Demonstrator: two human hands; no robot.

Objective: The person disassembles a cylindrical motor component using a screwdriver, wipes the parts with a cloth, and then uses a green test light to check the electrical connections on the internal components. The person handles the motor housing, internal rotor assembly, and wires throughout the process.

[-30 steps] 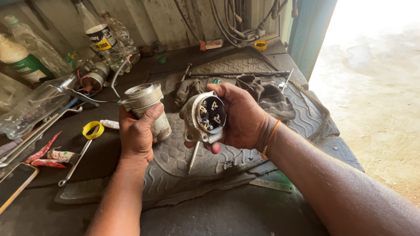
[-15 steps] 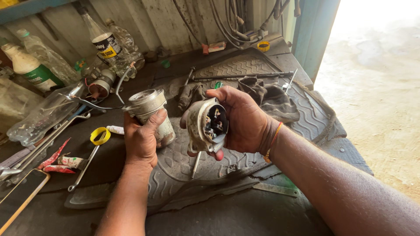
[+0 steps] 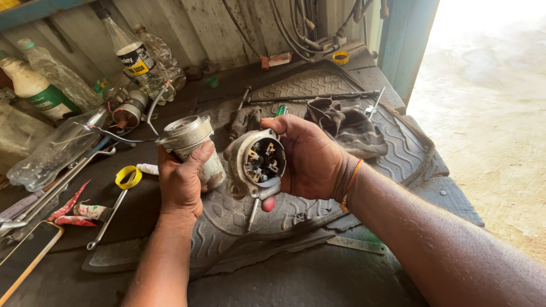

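My left hand (image 3: 181,181) grips a dirty grey metal cylinder housing (image 3: 190,142), held upright above the workbench. My right hand (image 3: 310,159) holds a round metal end cap (image 3: 257,162) with its open side toward me; copper and dark brush parts show inside it. A thin bolt (image 3: 252,208) hangs down from the cap. The two parts sit side by side, a small gap between them. An orange thread band circles my right wrist.
A black rubber tyre-tread mat (image 3: 318,85) covers the bench. A dark rag (image 3: 347,125), a long rod (image 3: 318,98), plastic bottles (image 3: 40,91), a yellow tape ring (image 3: 128,177), a spanner (image 3: 105,219) and a phone (image 3: 25,258) lie around. A bright doorway opens at right.
Both hands have stayed close together with the same parts. The end cap has turned so its open inside faces me more squarely. The view has shifted slightly.
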